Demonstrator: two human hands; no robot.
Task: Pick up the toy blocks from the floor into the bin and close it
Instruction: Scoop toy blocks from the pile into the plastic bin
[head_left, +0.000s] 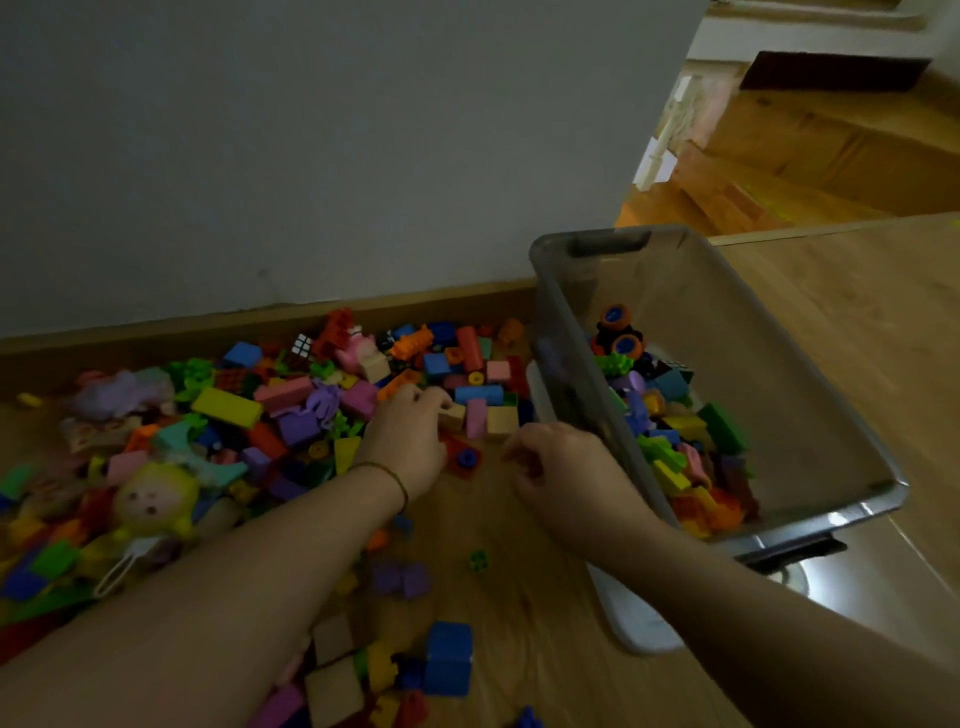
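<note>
Plastic blocks (226, 408), hard, light, probably slick, are lying heaped ahead and left of my hands; flat sides look best for pinching. Left hand (410, 441) is reaching forward, palm down, fingers curling onto a tan block (453, 415). Right hand (563, 467) is hovering beside the bin (753, 291), fingers curled; whether it's holding anything, I cannot tell.

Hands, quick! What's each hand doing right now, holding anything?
Left hand: fingers curled on a beige block, apparently gripping it.
Right hand: fingers curled beside the bin; cannot tell if it holds anything.
</note>
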